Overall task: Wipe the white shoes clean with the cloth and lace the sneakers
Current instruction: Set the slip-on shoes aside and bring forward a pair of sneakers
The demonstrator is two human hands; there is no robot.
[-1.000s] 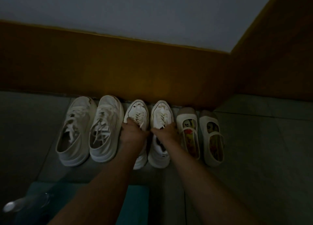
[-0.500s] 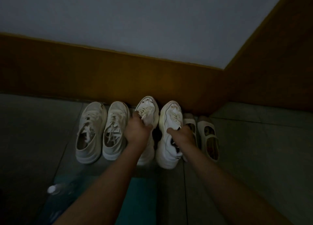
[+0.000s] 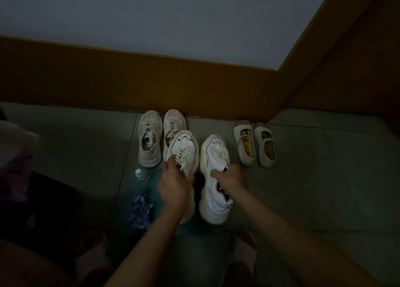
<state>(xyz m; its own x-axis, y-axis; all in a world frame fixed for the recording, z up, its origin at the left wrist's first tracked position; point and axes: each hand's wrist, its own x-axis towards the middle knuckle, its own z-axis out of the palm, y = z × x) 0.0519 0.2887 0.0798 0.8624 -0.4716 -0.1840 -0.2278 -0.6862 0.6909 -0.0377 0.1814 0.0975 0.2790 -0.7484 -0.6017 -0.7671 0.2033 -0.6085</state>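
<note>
Dim room corner: tiled floor, two-tone walls.
Grey square-tiled floor (image 3: 324, 189) with dark grout lines meets a broad ochre-brown painted lower wall band (image 3: 86, 76); above it runs a pale grey-white upper wall (image 3: 173, 16). An ochre-brown side wall (image 3: 350, 59) closes the corner at right. Lighting is low throughout.

Bottle (image 3: 139, 175) crowds left; cream pair (image 3: 151, 124) blocks wall side; bare floor (image 3: 313, 189) open right.

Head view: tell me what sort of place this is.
Probably a dim home corner where shoes are kept: a tiled floor, an ochre wall band turning a corner, and shoe pairs lined against it, such as the strap shoes.
</note>
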